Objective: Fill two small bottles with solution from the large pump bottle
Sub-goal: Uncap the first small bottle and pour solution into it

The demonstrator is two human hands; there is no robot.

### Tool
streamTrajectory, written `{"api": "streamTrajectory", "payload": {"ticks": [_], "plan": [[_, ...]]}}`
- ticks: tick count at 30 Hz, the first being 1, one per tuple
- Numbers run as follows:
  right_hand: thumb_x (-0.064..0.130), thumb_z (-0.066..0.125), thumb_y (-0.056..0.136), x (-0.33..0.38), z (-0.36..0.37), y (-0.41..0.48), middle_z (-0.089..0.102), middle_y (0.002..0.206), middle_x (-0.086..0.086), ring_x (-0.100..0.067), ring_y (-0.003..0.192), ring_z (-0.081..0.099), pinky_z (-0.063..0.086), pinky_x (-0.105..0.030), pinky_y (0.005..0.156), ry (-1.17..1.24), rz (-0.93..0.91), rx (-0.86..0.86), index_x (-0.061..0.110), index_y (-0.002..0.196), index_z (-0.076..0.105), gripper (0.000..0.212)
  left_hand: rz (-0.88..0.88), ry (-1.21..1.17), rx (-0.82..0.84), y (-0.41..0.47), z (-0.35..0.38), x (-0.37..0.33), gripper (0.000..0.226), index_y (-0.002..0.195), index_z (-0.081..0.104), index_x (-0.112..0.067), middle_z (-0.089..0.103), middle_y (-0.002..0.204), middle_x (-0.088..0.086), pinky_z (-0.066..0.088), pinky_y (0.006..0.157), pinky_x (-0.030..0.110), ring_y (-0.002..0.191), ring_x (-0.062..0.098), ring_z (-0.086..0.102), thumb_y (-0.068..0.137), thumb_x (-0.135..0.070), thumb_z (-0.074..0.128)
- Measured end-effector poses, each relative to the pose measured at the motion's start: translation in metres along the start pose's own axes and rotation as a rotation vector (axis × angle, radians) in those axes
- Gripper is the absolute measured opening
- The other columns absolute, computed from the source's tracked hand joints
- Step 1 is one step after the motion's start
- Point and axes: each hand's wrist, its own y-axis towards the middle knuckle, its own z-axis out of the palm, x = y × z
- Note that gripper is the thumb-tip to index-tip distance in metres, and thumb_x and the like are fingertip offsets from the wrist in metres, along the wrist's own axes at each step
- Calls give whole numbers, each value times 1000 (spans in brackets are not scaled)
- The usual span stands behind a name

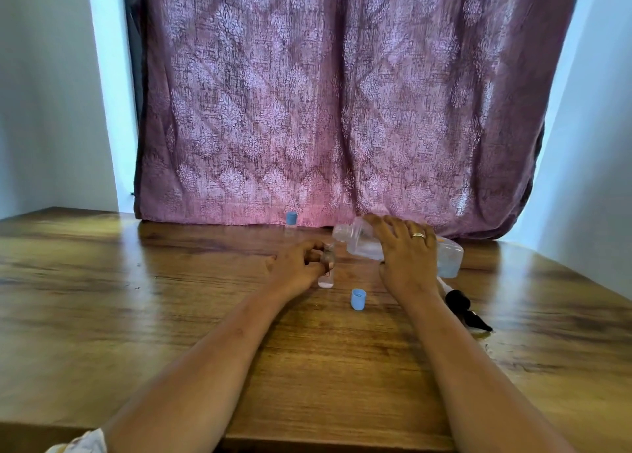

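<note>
At frame centre the left hand (294,268) pinches the uncapped small bottle (326,279) upright on the worktop (164,316), while the right hand (407,257) grips the large bottle (357,240), tipped, neck pointing left just beside its mouth.

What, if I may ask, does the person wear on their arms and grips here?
The left forearm and right forearm are bare, with no watch or bracelet. The right grip wears a pale metal ring on one finger. The left grip shows no visible jewellery. Whitish fabric, perhaps a sleeve, shows by the left upper arm at the bottom edge.
</note>
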Motion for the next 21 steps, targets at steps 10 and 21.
{"api": "streamTrajectory", "payload": {"ticks": [10, 21], "plan": [[39, 76, 72, -7, -4, 1, 55, 130, -11, -35, 101, 62, 51, -40, 80, 429, 223, -111, 20, 143, 24, 90, 21, 37, -28, 0, 0, 0, 42, 116, 56, -39, 66, 110, -12, 39, 100, 51, 108, 14, 57, 77, -50, 66], [33, 77, 73, -10, 1, 2, 53, 133, -5, -29, 109, 58, 38, -26, 73, 747, 378, -134, 25, 143, 17, 93, 34, 109, -68, -6, -2, -8, 39, 118, 56, -38, 67, 110, -14, 22, 91, 36, 110, 11, 55, 81, -48, 64]]}}
